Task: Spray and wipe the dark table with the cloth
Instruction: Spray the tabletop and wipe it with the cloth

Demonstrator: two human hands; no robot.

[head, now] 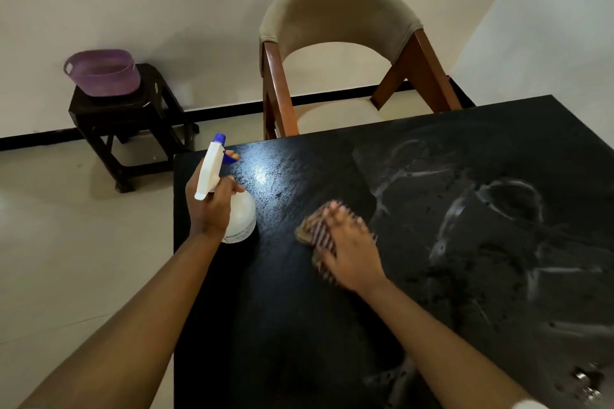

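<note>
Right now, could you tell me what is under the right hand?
A striped cloth lies under the right hand, on the table. The hand covers its middle.

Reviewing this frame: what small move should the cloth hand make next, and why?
Probably slide the right hand, pressing the cloth, rightward across the table into the whitish wet streaks, which lie unwiped there. That area already looks wet, so the spray bottle in the left hand seems unneeded.

I see a black table [465,176] smeared with whitish streaks, and a cloth [315,231] striped red and white with a tan edge. The spray bottle [241,216] is translucent white, its nozzle blue. The tub [103,71] is purple, the stool [133,116] dark brown, the chair [339,23] beige on reddish-brown wood.
</note>
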